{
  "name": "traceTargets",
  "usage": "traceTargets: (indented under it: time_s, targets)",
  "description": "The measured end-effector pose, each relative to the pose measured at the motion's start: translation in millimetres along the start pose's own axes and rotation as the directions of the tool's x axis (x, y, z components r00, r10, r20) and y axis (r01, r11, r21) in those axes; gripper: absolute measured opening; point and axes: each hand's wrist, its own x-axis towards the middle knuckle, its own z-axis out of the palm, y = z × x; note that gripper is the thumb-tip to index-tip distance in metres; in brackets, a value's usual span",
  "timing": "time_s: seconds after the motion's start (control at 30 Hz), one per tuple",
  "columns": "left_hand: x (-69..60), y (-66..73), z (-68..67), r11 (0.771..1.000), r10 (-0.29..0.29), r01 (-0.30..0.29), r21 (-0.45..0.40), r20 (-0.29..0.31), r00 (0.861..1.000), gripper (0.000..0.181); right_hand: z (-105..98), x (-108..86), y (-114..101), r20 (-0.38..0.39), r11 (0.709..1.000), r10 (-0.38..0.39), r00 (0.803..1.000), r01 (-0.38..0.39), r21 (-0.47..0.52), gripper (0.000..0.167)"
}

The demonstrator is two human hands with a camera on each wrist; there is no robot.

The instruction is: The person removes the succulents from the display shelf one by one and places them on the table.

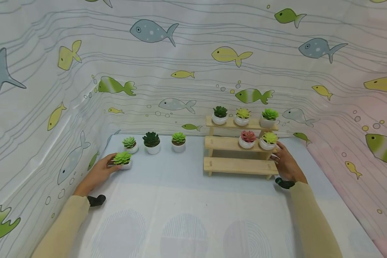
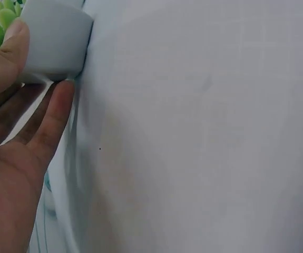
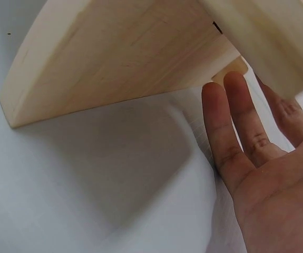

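At the left, my left hand (image 1: 100, 173) grips a small white pot with a light green succulent (image 1: 122, 158). In the left wrist view, the thumb and fingers of the left hand (image 2: 22, 121) hold the white pot (image 2: 56, 39) from its side and below. My right hand (image 1: 287, 163) is at the right end of the three-step wooden stand (image 1: 240, 166). The right wrist view has the right hand (image 3: 262, 153) with fingers extended beside the wooden stand (image 3: 114, 52); whether they touch it I cannot tell.
Behind the left hand stand three potted succulents, one pale green (image 1: 129, 144), one dark green (image 1: 152, 141), one bright green (image 1: 178, 140). Three pots stand on the top step, with a red succulent (image 1: 248, 138) and a yellow-green one (image 1: 269, 139) on the middle step.
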Motion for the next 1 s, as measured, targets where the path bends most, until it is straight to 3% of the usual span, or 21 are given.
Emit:
traceTargets:
  time_s: [0.4, 0.63, 0.83, 1.0]
  targets:
    - [-0.7, -1.1, -6.7, 0.995, 0.008, 0.0, -0.097, 0.087, 0.996, 0.082, -1, 1.4, 1, -0.012, 1.0, 0.001, 1.0, -0.002, -0.025, 0.063]
    - [-4.2, 6.6, -10.5, 0.992, 0.089, -0.085, -0.097, 0.036, 0.995, 0.079, -1, -0.4, 0, 0.007, 1.0, -0.01, 1.0, 0.01, -0.019, 0.065]
    - [-0.1, 19.3, -12.1, 0.982, 0.184, -0.186, -0.038, -0.034, 0.982, 0.079, 0, -2.2, -1, 0.004, 1.0, -0.009, 1.0, 0.009, -0.01, 0.066]
    - [4.2, 29.2, -12.7, 0.983, 0.179, -0.18, -0.039, -0.034, 0.983, 0.079, 2, -2.7, -1, -0.003, 1.0, -0.007, 1.0, 0.007, 0.006, 0.066]
